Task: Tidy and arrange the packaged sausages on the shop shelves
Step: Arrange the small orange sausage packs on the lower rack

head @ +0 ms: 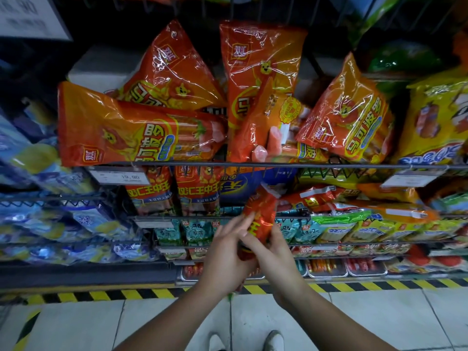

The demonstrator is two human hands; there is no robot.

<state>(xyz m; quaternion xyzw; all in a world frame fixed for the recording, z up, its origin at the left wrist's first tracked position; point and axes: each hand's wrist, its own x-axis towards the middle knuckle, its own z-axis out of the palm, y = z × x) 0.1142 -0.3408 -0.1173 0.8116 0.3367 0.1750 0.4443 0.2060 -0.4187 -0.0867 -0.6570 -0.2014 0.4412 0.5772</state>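
Ideally the red pack [262,214], gripped in the right hand [277,252] and steadied by the flat-fingered left hand [224,252], is slotted upright behind the shelf rail [197,217].

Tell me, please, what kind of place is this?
Most likely a shop aisle, perhaps a supermarket. Wire shelves hold many packaged sausages, a price tag hangs on the front rail, and the right hand grips a red pack in front of the shelves.
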